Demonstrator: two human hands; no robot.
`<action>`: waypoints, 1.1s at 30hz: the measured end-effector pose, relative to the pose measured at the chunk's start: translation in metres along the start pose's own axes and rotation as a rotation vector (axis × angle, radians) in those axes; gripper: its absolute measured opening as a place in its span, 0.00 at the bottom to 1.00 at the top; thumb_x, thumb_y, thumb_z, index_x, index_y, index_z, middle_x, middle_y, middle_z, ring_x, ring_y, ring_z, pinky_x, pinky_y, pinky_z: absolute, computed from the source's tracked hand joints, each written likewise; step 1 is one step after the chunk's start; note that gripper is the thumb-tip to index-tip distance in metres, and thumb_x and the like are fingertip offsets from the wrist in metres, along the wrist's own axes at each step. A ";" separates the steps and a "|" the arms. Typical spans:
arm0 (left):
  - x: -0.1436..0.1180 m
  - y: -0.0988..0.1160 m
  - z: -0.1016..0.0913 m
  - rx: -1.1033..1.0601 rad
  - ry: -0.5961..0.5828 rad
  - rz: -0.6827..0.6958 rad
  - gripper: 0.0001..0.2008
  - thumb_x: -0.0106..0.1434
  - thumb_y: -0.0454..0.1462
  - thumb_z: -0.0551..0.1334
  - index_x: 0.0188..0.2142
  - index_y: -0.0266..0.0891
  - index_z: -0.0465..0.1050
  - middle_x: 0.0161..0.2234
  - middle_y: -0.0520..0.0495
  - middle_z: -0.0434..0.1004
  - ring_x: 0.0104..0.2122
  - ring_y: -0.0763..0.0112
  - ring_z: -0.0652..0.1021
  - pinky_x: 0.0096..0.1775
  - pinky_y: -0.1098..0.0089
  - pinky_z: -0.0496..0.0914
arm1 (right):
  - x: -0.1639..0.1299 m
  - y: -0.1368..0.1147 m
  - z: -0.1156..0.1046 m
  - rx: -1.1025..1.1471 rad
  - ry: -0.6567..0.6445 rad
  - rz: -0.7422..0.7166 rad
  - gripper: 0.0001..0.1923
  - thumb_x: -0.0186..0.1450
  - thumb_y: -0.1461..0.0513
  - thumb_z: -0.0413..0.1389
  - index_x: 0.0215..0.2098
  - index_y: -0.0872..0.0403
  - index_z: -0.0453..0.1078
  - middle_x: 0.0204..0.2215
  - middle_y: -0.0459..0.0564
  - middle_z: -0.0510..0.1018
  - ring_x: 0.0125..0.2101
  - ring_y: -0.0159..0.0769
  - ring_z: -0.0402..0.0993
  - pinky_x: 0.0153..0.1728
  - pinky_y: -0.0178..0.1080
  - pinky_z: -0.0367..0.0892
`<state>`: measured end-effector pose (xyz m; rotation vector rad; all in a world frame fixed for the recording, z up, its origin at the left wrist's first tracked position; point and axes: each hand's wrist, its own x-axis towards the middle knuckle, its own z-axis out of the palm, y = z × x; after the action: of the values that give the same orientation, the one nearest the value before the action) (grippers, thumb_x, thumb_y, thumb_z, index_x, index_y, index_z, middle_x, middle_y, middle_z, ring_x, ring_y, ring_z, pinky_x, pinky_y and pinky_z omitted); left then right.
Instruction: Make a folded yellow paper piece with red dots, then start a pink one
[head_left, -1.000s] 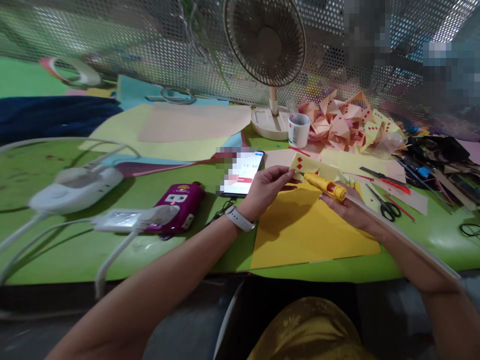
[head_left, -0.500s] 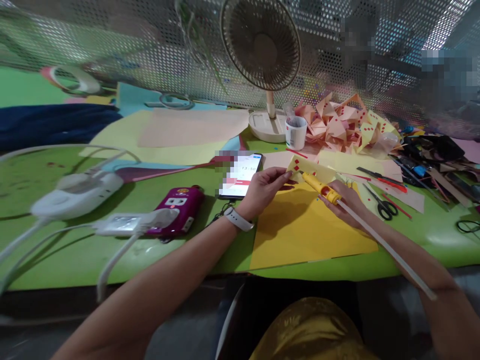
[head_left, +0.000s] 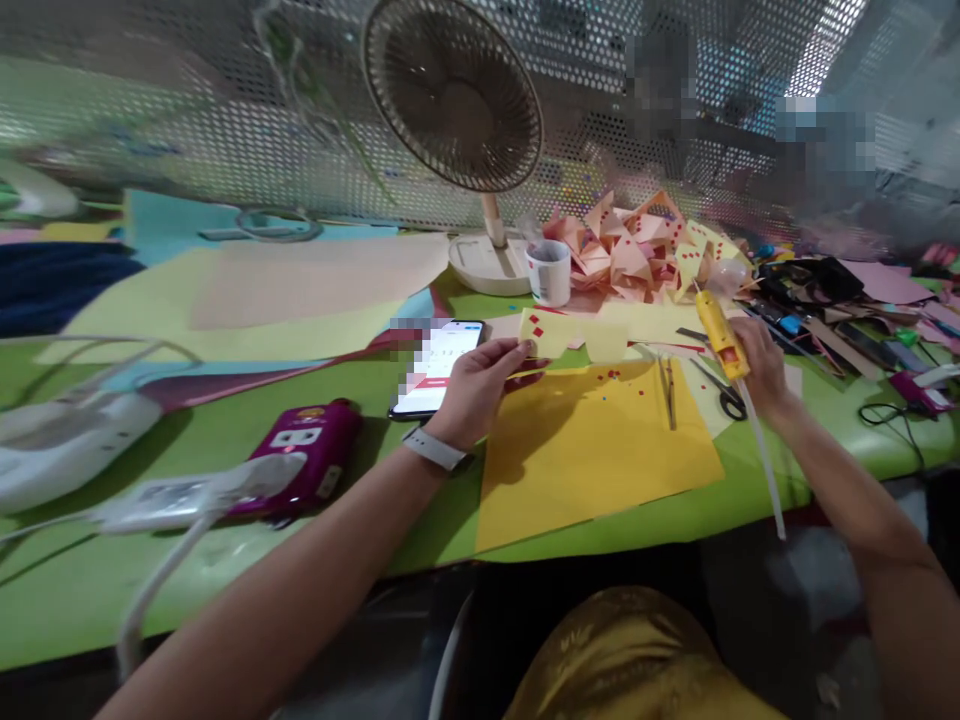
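Note:
Between the thumb and fingers of my left hand (head_left: 484,385) is the left end of a pale yellow paper piece (head_left: 555,333) with small red diamonds on it. My right hand (head_left: 761,365) grips a yellow hot glue gun (head_left: 721,335), its nozzle pointing up and away, with a white glue stick (head_left: 765,460) out of its rear. Under the paper piece lies a deep yellow sheet (head_left: 585,470). Tiny red bits (head_left: 611,376) and tweezers (head_left: 667,393) rest on that sheet. Black-handled scissors (head_left: 731,402) lie just left of my right hand.
A lit phone (head_left: 441,370) lies left of my left hand. Further left are a purple power socket (head_left: 304,455) and a white power strip (head_left: 67,440) with cables. A fan (head_left: 487,260), a white cup (head_left: 549,275) and folded pink paper shapes (head_left: 626,245) stand at the back.
My right hand has carried the glue gun away from the paper piece to the right. My left hand keeps hold of the paper. The camera view has turned right.

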<state>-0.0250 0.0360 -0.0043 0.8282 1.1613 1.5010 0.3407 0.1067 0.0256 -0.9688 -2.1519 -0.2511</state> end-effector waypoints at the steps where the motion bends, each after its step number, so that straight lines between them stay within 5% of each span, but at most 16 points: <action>1: 0.000 0.000 0.000 0.002 0.001 0.000 0.19 0.46 0.46 0.76 0.32 0.39 0.76 0.31 0.50 0.80 0.36 0.64 0.83 0.38 0.68 0.78 | -0.007 0.017 -0.002 -0.043 -0.038 0.028 0.14 0.65 0.59 0.53 0.49 0.51 0.69 0.44 0.57 0.78 0.46 0.49 0.75 0.46 0.51 0.73; 8: 0.005 -0.004 -0.002 0.006 -0.007 -0.016 0.17 0.46 0.44 0.77 0.31 0.40 0.76 0.30 0.51 0.79 0.33 0.67 0.83 0.38 0.70 0.77 | -0.045 0.106 -0.019 -0.116 -0.370 0.266 0.24 0.57 0.56 0.61 0.51 0.53 0.71 0.47 0.58 0.78 0.47 0.49 0.75 0.48 0.49 0.71; 13: 0.007 -0.004 -0.005 -0.029 0.027 -0.019 0.14 0.47 0.42 0.77 0.30 0.41 0.77 0.29 0.52 0.80 0.33 0.69 0.83 0.37 0.72 0.77 | -0.045 0.124 -0.032 -0.004 -0.485 0.375 0.32 0.53 0.54 0.64 0.54 0.57 0.72 0.52 0.60 0.77 0.49 0.50 0.76 0.53 0.49 0.69; 18: 0.008 -0.002 -0.005 -0.076 0.062 -0.027 0.12 0.48 0.39 0.76 0.29 0.40 0.77 0.28 0.53 0.80 0.32 0.70 0.83 0.36 0.74 0.76 | -0.030 0.117 -0.054 -0.036 -0.662 0.343 0.29 0.56 0.54 0.63 0.54 0.55 0.74 0.54 0.58 0.78 0.52 0.52 0.75 0.55 0.52 0.68; 22: 0.012 -0.003 -0.005 -0.139 0.104 -0.037 0.09 0.50 0.36 0.75 0.28 0.41 0.77 0.27 0.53 0.80 0.31 0.72 0.83 0.34 0.75 0.77 | -0.010 0.063 -0.046 -0.190 -0.443 0.040 0.19 0.65 0.60 0.55 0.54 0.53 0.74 0.50 0.57 0.79 0.50 0.47 0.75 0.51 0.50 0.69; 27: 0.014 -0.001 -0.005 -0.222 0.162 -0.036 0.07 0.53 0.31 0.72 0.26 0.39 0.76 0.25 0.53 0.79 0.29 0.73 0.82 0.32 0.78 0.77 | -0.003 -0.022 0.005 -0.214 -0.577 -0.653 0.18 0.68 0.72 0.49 0.52 0.55 0.73 0.45 0.56 0.81 0.40 0.39 0.77 0.40 0.43 0.69; 30: 0.014 0.003 -0.004 -0.257 0.192 -0.022 0.06 0.54 0.29 0.70 0.26 0.38 0.75 0.24 0.53 0.79 0.27 0.74 0.82 0.31 0.78 0.77 | -0.007 -0.040 0.024 -0.272 -0.535 -0.875 0.14 0.70 0.72 0.49 0.45 0.58 0.75 0.42 0.56 0.82 0.35 0.35 0.76 0.34 0.39 0.66; 33: 0.013 0.005 -0.002 -0.271 0.200 -0.023 0.06 0.56 0.28 0.68 0.26 0.36 0.75 0.24 0.52 0.79 0.27 0.74 0.82 0.32 0.78 0.77 | -0.007 -0.035 0.027 -0.247 -0.441 -0.947 0.12 0.70 0.72 0.49 0.40 0.57 0.75 0.42 0.54 0.83 0.31 0.33 0.75 0.32 0.38 0.66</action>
<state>-0.0318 0.0478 -0.0005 0.4880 1.0755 1.7058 0.3043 0.0904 0.0061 -0.0329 -2.9127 -0.8279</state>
